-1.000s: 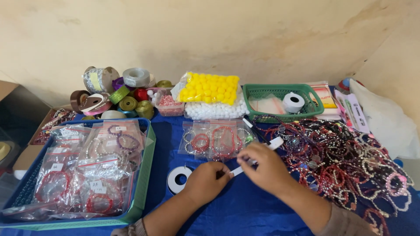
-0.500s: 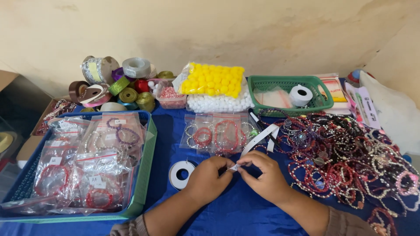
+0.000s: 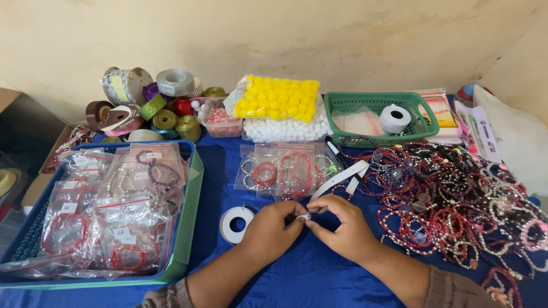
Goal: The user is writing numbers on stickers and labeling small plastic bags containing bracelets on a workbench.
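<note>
Both hands met at mid-bench over the blue cloth (image 3: 319, 274). Left hand (image 3: 273, 229) and right hand (image 3: 341, 228) each pinched one end section of the white strip (image 3: 338, 181), fingertips nearly touching at a small white piece between them. Looked like a sticker or tab being peeled off the strip, but too small to tell for sure. Both grips were narrow, closed on the strip; nothing else held.

The strip's free end ran up and right, lying across the edge of the bracelet pile (image 3: 456, 199). The white tape roll (image 3: 236, 223) sat flat just left of my left hand, untouched. Bagged red bracelets (image 3: 285, 171) lay just beyond my hands.

Step in hand, my read: separating a small piece from the strip. Next move called for a steady left pinch while the right pulled clear, without dragging the strip's tail through the loose bracelets.
</note>
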